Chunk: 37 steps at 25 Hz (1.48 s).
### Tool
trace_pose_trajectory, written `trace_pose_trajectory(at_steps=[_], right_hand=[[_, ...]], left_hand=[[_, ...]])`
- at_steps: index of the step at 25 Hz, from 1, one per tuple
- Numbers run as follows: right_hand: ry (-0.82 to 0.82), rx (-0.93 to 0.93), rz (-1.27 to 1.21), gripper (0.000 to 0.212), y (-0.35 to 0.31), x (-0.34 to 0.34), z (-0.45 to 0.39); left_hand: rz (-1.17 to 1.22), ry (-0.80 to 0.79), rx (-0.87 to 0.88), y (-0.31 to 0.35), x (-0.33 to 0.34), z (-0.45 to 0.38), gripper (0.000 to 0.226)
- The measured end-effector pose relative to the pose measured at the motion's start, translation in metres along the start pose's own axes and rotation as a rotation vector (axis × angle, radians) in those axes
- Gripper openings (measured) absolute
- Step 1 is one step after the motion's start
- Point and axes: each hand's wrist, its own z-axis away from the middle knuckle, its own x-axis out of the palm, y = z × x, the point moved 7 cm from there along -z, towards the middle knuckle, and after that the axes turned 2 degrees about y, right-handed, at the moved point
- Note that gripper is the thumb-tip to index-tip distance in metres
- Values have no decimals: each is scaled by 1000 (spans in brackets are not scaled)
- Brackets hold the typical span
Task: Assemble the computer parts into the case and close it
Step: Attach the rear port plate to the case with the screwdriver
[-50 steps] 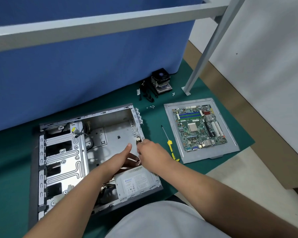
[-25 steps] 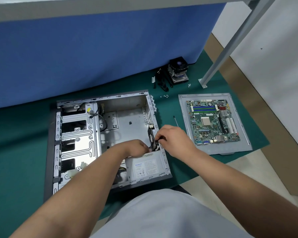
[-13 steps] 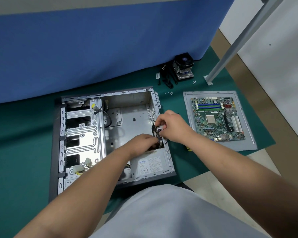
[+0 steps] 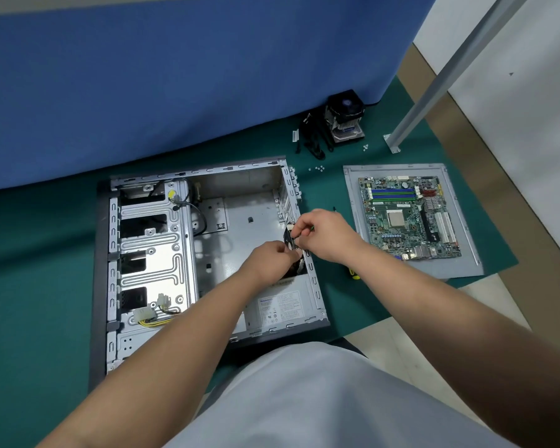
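- Computer case (image 4: 249,205): open, lying flat on the green mat (image 4: 46,286); the landmark for all entries below.
- Case fan (image 4: 290,242): black, standing against the case's right wall, partly hidden by both hands.
- Left hand (image 4: 269,260): inside the case at its right wall, fingers curled round the fan.
- Right hand (image 4: 324,234): over the case's right wall, fingertips pinching the fan's upper edge, where a small white connector shows.
- Power supply (image 4: 278,310): grey box with a label, seated in the case's near right corner, just below the fan.
- Drive cage (image 4: 149,247): fills the case's left side; loose white connectors on yellow wires lie at its near end.
- Motherboard (image 4: 408,218): right of the case, well apart, resting on the grey side panel (image 4: 466,270).
- Screwdriver (image 4: 353,274): yellow handle showing just right of the case, under the right forearm.
- CPU cooler (image 4: 345,119): beyond the case's far right corner, beside black cables; small white screws (image 4: 317,168) between.
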Motion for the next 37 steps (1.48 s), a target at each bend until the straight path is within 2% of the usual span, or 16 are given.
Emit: trace_pose_trajectory(at_steps=[3, 7, 11, 17, 24, 26, 29, 31, 32, 35, 37], right_hand=[[-1, 45, -57, 20, 3, -1, -3], [-26, 89, -115, 23, 7, 2, -4], [-16, 32, -92, 22, 10, 3, 0], [-70, -105, -75, 21, 18, 0, 2], [-321, -273, -17, 37, 18, -10, -12], [-331, -323, 46, 36, 15, -22, -26], [-200, -345, 99, 28, 8, -46, -55], [-88, -341, 127, 29, -3, -55, -79], [-42, -335, 163, 34, -10, -55, -91], [-52, -373, 372, 60, -45, -38, -130], [-142, -369, 522, 63, -66, -11, -150]], left_hand=[[74, 9, -18, -4, 0, 0, 41], [160, -37, -16, -3, 3, 2, 31], [199, -77, -11, -4, 1, 4, 28], [139, -5, 50, 2, -2, 15, 28], [-180, 121, 126, 9, -11, 38, 28], [-260, 214, 137, 4, -24, 46, 25], [-430, 557, 222, -3, -65, 64, 18], [-537, 767, 202, -15, -92, 78, 30], [-572, 821, 145, -24, -103, 83, 41], [-568, 789, -78, -54, -121, 84, 70], [-557, 722, -136, -70, -125, 80, 83]])
